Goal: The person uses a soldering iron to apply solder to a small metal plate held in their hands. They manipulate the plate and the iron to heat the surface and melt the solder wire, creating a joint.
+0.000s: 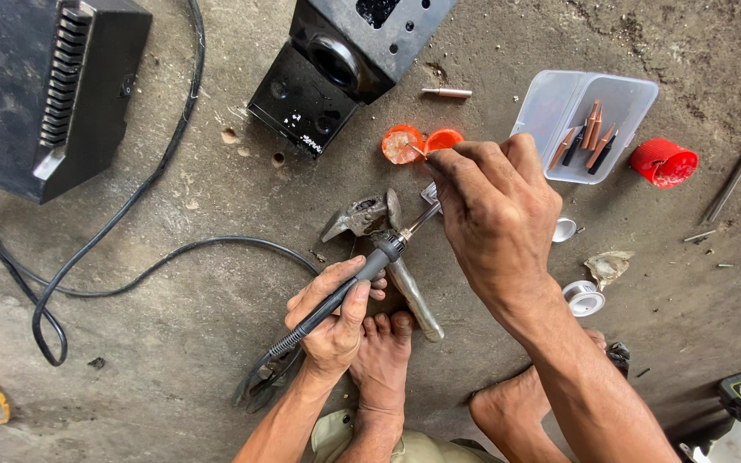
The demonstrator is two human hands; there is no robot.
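Head view, looking down at a person seated on a concrete floor (173, 360). The left hand (332, 317) is closed around the black handle of a soldering iron (362, 279), whose metal tip points up and away toward the right hand. The right hand (495, 214) hovers just beyond that tip, thumb and forefinger pinched on a thin stick (419, 152) whose end reaches toward 2 small orange caps (422, 141) lying just past the fingertips. Directly under the iron, between the 2 hands, lies a hammer (388, 249) with its head pointing away from the left hand; the person's bare foot (383, 360) rests at the handle end. Pliers (263, 381) lie under the left wrist. Beyond the right hand stands a clear plastic tray (559, 103) holding copper soldering tips (589, 137); a red cap (664, 163) sits to its right. A solder spool (583, 297) lies beside the right wrist. A black box with cables (45, 86) lies well beyond the left hand.
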